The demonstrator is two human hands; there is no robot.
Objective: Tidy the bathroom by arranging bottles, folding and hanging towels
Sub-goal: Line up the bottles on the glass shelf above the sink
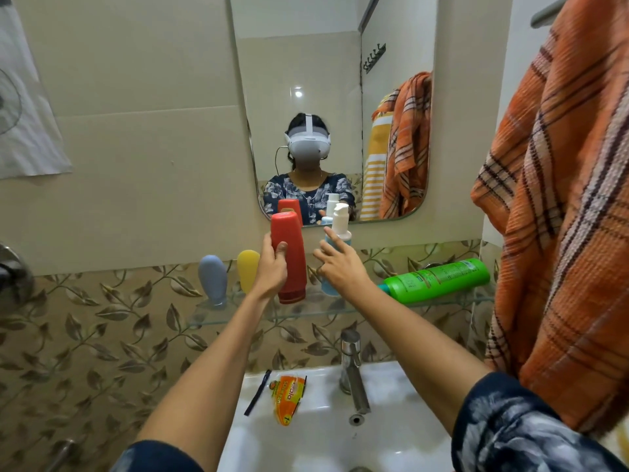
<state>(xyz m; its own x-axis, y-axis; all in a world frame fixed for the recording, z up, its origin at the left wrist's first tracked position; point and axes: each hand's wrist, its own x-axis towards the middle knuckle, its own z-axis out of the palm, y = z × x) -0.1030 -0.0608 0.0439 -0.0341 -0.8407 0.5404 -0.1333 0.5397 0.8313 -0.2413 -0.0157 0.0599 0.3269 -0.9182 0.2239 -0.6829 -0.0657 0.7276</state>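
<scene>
Left hand (272, 267) gripped red bottle (289, 257) at glass shelf (340, 310); right hand (335, 264), fingers spread, touched pump bottle (338, 229). Risk (judged): nudge topples it into sink (391, 434).

Glass shelf (238, 313) above sink (391, 420), below mirror (326, 63); towel (561, 216) hangs right; faucet (352, 369) btwn.

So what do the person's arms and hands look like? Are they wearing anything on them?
Both arms are bare from the short sleeves down. The left sleeve and the right sleeve are dark navy fabric with a pale grey-white flower print. The left hand and the right hand wear no gloves, and I can see no rings, watch or bracelets.
</scene>
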